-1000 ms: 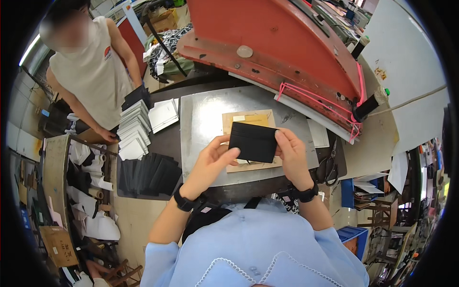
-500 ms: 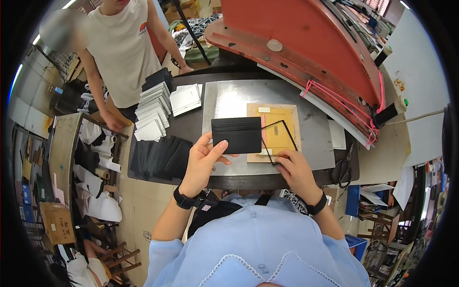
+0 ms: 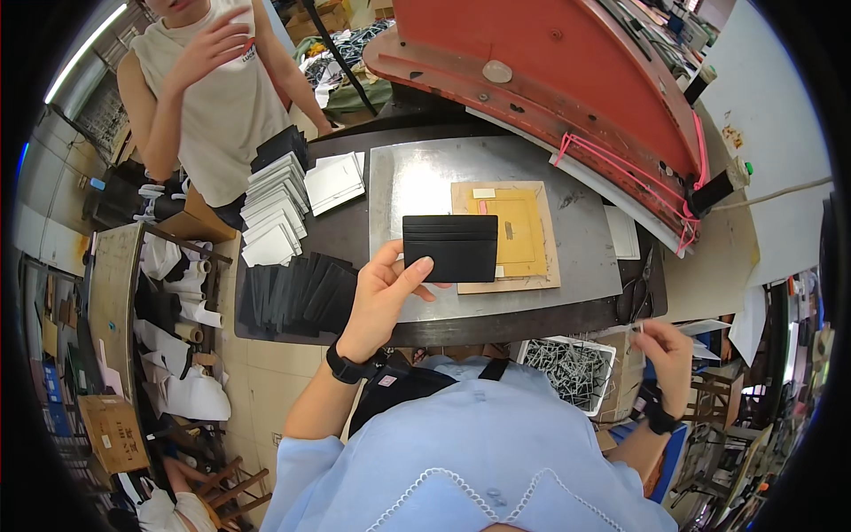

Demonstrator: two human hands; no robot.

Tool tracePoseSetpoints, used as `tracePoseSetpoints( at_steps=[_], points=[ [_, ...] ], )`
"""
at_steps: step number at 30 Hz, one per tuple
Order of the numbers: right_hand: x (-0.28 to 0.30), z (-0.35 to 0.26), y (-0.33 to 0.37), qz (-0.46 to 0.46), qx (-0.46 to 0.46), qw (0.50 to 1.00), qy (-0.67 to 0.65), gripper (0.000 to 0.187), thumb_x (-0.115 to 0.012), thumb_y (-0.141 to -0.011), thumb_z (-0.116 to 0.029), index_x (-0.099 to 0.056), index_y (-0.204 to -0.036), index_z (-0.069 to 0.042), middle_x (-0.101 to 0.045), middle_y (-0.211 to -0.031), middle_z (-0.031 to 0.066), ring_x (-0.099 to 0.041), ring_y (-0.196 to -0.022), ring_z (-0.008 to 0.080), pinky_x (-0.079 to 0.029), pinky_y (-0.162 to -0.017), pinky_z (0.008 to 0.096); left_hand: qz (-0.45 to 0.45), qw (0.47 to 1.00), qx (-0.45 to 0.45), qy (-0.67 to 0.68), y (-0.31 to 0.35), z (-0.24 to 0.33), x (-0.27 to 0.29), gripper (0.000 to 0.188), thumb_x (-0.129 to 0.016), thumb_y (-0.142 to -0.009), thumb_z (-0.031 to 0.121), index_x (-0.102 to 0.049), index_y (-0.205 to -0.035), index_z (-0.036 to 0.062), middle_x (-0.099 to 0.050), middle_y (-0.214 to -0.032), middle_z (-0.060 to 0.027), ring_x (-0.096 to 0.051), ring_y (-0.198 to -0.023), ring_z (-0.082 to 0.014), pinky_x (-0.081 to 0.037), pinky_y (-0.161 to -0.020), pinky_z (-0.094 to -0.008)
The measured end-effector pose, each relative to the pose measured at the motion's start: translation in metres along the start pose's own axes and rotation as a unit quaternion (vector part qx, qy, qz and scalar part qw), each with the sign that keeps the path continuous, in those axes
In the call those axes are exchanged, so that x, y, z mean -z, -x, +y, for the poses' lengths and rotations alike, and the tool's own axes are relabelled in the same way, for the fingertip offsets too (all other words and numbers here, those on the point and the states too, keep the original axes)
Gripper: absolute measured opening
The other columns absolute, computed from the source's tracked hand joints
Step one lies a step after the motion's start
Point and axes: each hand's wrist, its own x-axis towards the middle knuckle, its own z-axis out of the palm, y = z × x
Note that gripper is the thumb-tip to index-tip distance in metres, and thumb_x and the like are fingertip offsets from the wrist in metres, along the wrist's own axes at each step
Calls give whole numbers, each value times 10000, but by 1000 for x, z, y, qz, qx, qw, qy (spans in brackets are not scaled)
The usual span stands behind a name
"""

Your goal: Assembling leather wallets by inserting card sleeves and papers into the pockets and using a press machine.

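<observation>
My left hand [image 3: 390,288] grips a black card holder panel [image 3: 450,250] by its lower left corner, thumb on top. The panel has several slot lines across its upper part and hangs over the yellow die plate on a wooden board [image 3: 550,235]. My right hand [image 3: 665,355] is off the table's right front edge, fingers loosely bent and somewhat blurred; no thing shows in them. Below the table edge stands a white basket [image 3: 612,372] full of thin dark and pale strips. Left of the metal sheet are fanned black panels [image 3: 297,293] and a stack of white pieces [image 3: 277,213].
The red press arm [image 3: 550,71] overhangs the table's back right. Black scissors [image 3: 635,297] lie by the right edge of the metal sheet [image 3: 589,266]. Across the table a person in a white sleeveless top [image 3: 226,124] stands with one hand raised. A shelf with rolls [image 3: 191,293] is at left.
My right hand has swung right and off the table, and the thin black frame-shaped offcut it held is out of sight. The card holder panel has shifted slightly right. The other person's hand has risen.
</observation>
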Motion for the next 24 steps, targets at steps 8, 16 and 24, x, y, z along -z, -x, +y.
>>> tracePoseSetpoints(
  at_steps=[8, 16, 24],
  points=[
    [-10, 26, 9, 27, 54, 957, 284, 410, -680, -850, -88, -595, -1239, 4, -676, -1128, 150, -657, -1010, 249, -494, -889, 312, -38, 999, 9, -5, -6, -4, -12, 286, -577, -982, 115, -544, -1237, -12, -717, -1026, -133, -707, -851, -192, -539, -674, -263],
    [-159, -31, -41, -197, 65, 948, -239, 316, -616, -955, -69, -584, -1256, 21, -666, -1057, 43, -627, -930, 116, -515, -822, 256, -89, 992, 84, 14, 15, -15, -15, 296, -612, -964, 95, -576, -1241, -3, -685, -1062, -50, -659, -871, -101, -542, -722, -245],
    [-185, -51, -51, -236, 185, 953, -46, 117, -607, -951, -93, -596, -936, 22, -543, -801, 20, -498, -733, 109, -419, -658, 251, 92, 984, -23, -150, 67, -31, 33, 409, -679, -935, 251, -560, -1239, 4, -631, -1143, -90, -619, -935, -127, -515, -781, -271]
  ],
)
